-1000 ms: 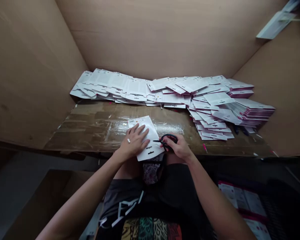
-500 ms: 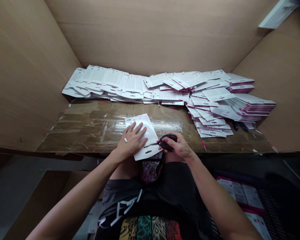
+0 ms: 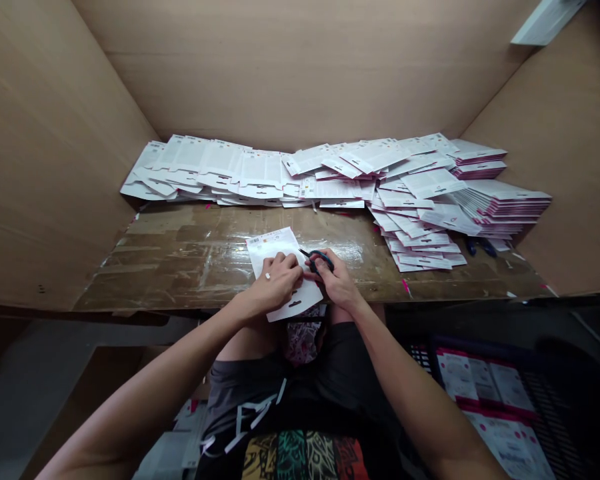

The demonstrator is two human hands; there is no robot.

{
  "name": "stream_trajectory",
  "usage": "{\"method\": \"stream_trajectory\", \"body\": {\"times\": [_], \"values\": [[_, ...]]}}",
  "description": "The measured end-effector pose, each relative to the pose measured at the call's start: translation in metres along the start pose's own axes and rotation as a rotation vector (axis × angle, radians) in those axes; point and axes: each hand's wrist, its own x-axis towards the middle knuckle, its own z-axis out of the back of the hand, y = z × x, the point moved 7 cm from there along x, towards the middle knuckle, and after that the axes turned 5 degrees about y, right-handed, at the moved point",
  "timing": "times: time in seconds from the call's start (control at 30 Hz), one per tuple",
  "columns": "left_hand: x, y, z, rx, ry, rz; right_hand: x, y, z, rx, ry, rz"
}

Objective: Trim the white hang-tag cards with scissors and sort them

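Observation:
A white printed card [image 3: 273, 247] with a dark hanging slot lies at the table's front edge, its lower end reaching over it. On top of it rests my left hand [image 3: 279, 279], fingers curled together near the card's middle; what they pinch, if anything, is too small to make out. A small white scrap sticks to the back of this hand. Dark-handled scissors [image 3: 321, 257] are gripped in my right hand [image 3: 336, 277], just right of my left fingers, their tips pointing up and left over the card's right edge.
Overlapping white cards [image 3: 260, 175] line the back of the brown taped table [image 3: 180, 260]. Pink-edged stacks [image 3: 505, 203] stand at the right. Cardboard walls enclose three sides. Below right, a dark crate [image 3: 535, 387] holds packages; a bag of scraps [image 3: 304, 340] hangs between my knees.
My left fingers have curled in from lying spread on the card. My right hand has moved left and up, and the scissors' tips now point up and left, off the slot area.

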Motion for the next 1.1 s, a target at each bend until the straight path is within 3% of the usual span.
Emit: {"method": "stream_trajectory", "body": {"times": [0.17,0.3,0.67,0.8,0.87,0.97,1.0,1.03,1.1], "values": [[-0.011,-0.001,-0.001,-0.193,0.107,-0.098,0.001,-0.001,0.001,-0.029,-0.018,0.020],[-0.012,0.011,0.000,-0.365,0.018,-0.049,0.000,0.001,0.001,-0.048,-0.014,0.036],[0.010,0.000,-0.010,-0.073,0.105,-0.084,0.002,0.002,0.000,-0.072,-0.001,0.054],[0.004,-0.007,0.004,-0.043,0.162,-0.096,0.002,0.000,0.002,-0.066,-0.012,0.055],[-0.018,-0.025,0.017,-0.241,0.284,-0.175,0.002,-0.002,0.002,-0.043,-0.022,0.052],[-0.077,-0.079,0.030,-0.713,0.699,-0.507,0.003,-0.005,0.002,-0.036,-0.020,0.061],[-0.091,-0.088,0.033,-0.795,0.723,-0.512,0.003,-0.005,0.001,-0.043,-0.018,0.067],[-0.095,-0.088,0.032,-0.802,0.643,-0.431,0.004,-0.006,0.001,-0.053,-0.020,0.074],[-0.091,-0.065,0.026,-0.590,0.266,-0.109,0.004,-0.003,0.000,-0.068,-0.029,0.089]]}}
